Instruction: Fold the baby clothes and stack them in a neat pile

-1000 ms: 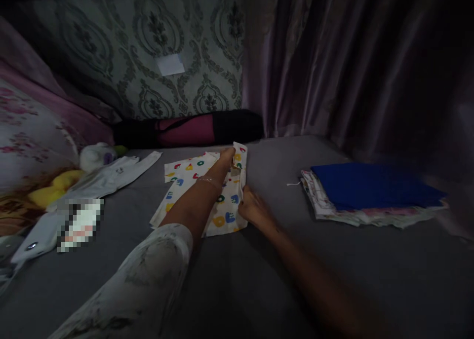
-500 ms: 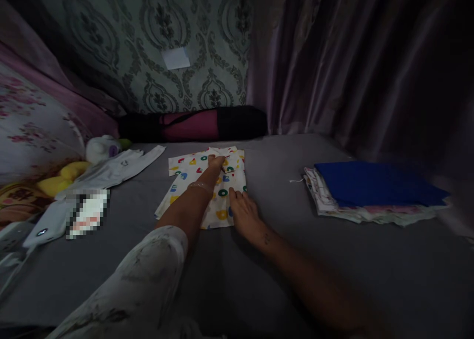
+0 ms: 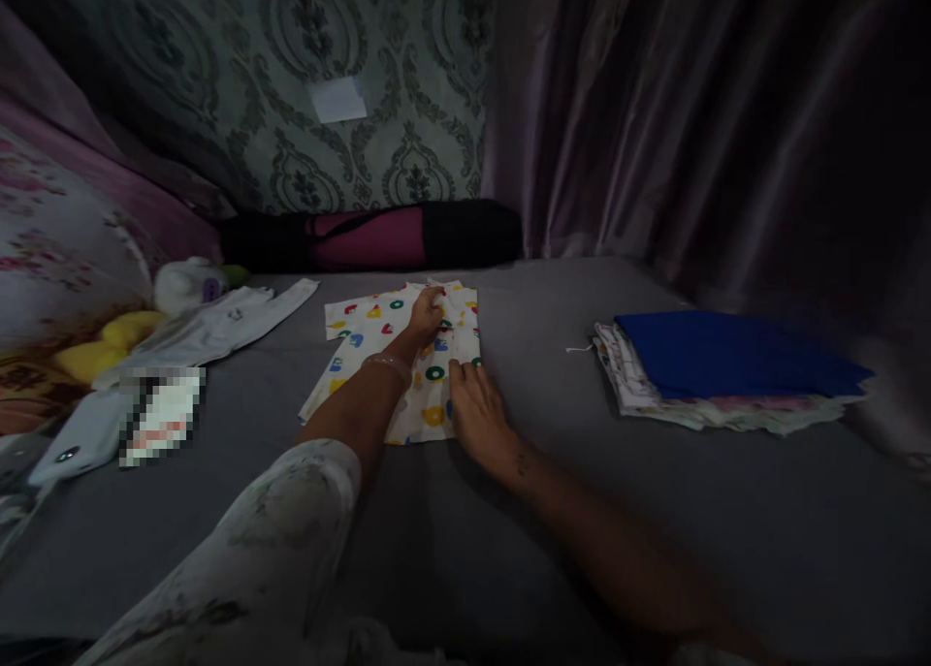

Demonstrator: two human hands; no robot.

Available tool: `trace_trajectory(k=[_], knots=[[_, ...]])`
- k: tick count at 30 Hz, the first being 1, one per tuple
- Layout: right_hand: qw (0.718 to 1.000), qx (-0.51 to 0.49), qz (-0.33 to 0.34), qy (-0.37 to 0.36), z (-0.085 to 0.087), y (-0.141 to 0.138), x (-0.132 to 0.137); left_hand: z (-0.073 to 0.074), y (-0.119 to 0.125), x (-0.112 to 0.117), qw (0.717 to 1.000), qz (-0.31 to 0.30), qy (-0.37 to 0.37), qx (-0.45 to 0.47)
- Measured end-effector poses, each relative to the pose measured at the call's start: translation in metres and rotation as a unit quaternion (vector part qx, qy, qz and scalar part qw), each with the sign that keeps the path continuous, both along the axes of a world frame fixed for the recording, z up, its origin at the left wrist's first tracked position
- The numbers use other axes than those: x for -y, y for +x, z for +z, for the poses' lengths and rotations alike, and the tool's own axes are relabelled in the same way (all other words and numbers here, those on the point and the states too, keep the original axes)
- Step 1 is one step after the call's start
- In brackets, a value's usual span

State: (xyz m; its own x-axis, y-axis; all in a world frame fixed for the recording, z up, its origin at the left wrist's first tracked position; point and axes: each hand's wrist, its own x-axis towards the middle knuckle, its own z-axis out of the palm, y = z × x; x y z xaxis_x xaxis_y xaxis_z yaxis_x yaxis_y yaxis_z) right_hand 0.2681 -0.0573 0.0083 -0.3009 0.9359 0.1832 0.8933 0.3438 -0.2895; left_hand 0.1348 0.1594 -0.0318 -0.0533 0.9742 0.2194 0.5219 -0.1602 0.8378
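Observation:
A white short-sleeved shirt (image 3: pixel 356 361) printed with colourful shapes lies on the grey bed sheet, its right side folded inward and its left sleeve spread out. My left hand (image 3: pixel 428 315) reaches across it to just below the collar, its fingers curled together on the cloth; the fingertips are partly hidden. Along the lower right edge of the shirt rests my right hand (image 3: pixel 480 412), fingers stretched out and lying on the fabric. My left forearm covers part of the shirt's middle.
A stack of folded clothes with a blue piece (image 3: pixel 734 354) on top lies at right. At left are white garment (image 3: pixel 210 332), plush toys (image 3: pixel 181 286), a white device (image 3: pixel 80 443) and a blurred packet (image 3: pixel 166 419). A black and pink long bag (image 3: pixel 370 239) lies along the wall.
My left hand has moved slightly up towards the collar, and the folded cloth beneath it has shifted upward. My right hand stays at the lower right edge. The view has shifted a little.

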Motion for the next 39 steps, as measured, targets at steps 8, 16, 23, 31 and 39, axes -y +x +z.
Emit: trace_trajectory(k=[8,16,23,31,39], knots=[[0.997,-0.037,0.033,-0.057,-0.001,0.004,-0.006,-0.006,-0.006,-0.008,0.988,-0.051,0.042,-0.140],[0.998,-0.063,0.012,0.004,-0.014,0.025,-0.041,0.001,-0.014,0.005,0.985,0.038,0.023,-0.169],[0.999,0.047,0.017,0.022,-0.037,0.022,-0.059,0.007,-0.030,0.071,0.957,-0.111,0.018,-0.266],[0.996,0.080,0.027,-0.004,-0.045,0.007,-0.077,0.000,-0.041,0.136,0.934,-0.129,-0.048,-0.329],[0.992,0.103,0.044,-0.051,-0.027,0.006,-0.091,-0.003,-0.048,0.153,0.932,-0.088,-0.088,-0.340]])
